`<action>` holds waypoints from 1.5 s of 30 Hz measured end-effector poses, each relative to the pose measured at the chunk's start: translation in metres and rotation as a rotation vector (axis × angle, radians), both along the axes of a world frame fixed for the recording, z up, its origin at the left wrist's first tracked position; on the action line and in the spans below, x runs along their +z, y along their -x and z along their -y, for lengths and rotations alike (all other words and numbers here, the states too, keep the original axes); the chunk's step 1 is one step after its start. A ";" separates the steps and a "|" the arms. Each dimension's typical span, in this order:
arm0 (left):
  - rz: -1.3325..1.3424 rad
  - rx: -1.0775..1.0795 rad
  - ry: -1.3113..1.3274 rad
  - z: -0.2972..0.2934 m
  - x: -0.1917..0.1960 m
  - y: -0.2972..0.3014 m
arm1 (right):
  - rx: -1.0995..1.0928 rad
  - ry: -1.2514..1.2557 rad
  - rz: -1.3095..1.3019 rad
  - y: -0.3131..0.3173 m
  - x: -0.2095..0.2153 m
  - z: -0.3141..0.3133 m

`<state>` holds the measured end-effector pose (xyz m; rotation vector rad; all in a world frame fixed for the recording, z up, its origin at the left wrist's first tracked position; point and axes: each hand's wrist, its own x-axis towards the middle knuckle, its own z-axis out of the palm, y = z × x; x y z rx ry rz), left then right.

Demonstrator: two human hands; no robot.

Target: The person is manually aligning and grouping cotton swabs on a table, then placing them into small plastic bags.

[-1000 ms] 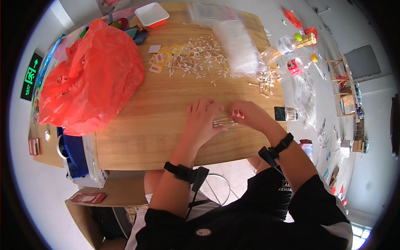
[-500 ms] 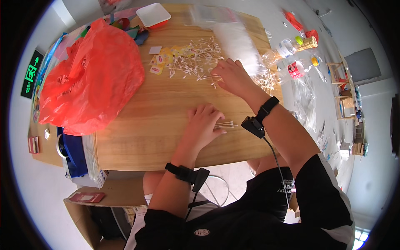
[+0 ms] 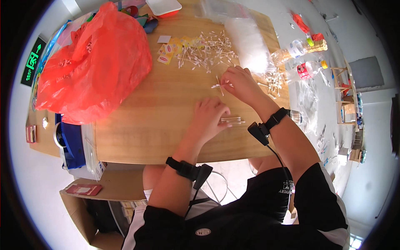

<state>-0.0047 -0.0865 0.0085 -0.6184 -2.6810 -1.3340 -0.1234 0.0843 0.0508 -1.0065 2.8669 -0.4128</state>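
Observation:
A small bundle of cotton swabs (image 3: 233, 120) sticks out to the right from my left hand (image 3: 209, 116), which is closed around it low over the near part of the table. Farther off and to the right, my right hand (image 3: 240, 84) is closed in a pinch on a few cotton swabs (image 3: 219, 86), some pointing left and one lying crosswise. Just beyond it lies a loose, tangled heap of cotton swabs (image 3: 208, 51). Small yellow-and-white printed cards (image 3: 166, 52) lie against the heap's left side. My right fingertips are partly hidden by the hand itself.
A big red plastic bag (image 3: 93, 71) fills the table's left side. Clear plastic bags (image 3: 248, 39) and more swabs (image 3: 274, 81) lie at the right edge, near two plastic bottles (image 3: 306, 70). A white tray (image 3: 163, 6) sits at the back.
My right hand has drawn back from the heap toward me, with a few swabs at its fingertips. My left hand keeps its bundle. The whole view has shifted slightly.

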 end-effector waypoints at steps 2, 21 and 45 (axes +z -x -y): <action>0.025 0.042 -0.087 0.008 0.000 0.006 | 0.002 0.017 0.048 -0.011 -0.001 -0.002; -0.055 0.151 0.089 0.015 -0.004 0.021 | -0.032 0.198 0.091 -0.071 -0.005 -0.022; -0.095 0.205 0.113 -0.010 0.003 0.006 | -0.456 0.564 0.068 -0.060 -0.006 -0.036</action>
